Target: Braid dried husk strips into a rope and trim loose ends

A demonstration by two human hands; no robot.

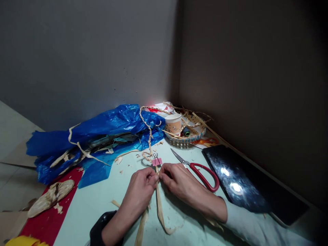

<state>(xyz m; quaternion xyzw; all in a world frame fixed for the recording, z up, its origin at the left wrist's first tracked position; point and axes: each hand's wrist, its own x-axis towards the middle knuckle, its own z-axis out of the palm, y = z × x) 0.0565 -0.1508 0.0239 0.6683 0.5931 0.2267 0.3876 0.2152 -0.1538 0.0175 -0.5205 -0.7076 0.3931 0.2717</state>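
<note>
My left hand (142, 187) and my right hand (176, 179) meet at the middle of the pale green tabletop (107, 200). Both are closed, fingertips pinching the end of a braid of dried husk-like strips just below a pink binder clip (157, 161). Loose pale strips (160, 208) hang from the pinch toward me, one curling on the table. Beyond the clip, the finished-looking braided cord (150, 138) runs up over a blue plastic bag. Red-handled scissors (205, 174) lie partly open beside my right hand.
The blue bag (110, 119) holds dried strips at the back left. A woven basket (188, 140) with a paper cup (173, 124) stands in the corner. A dark tablet (230, 177) lies at right. A dried husk piece (52, 198) rests on red material at left.
</note>
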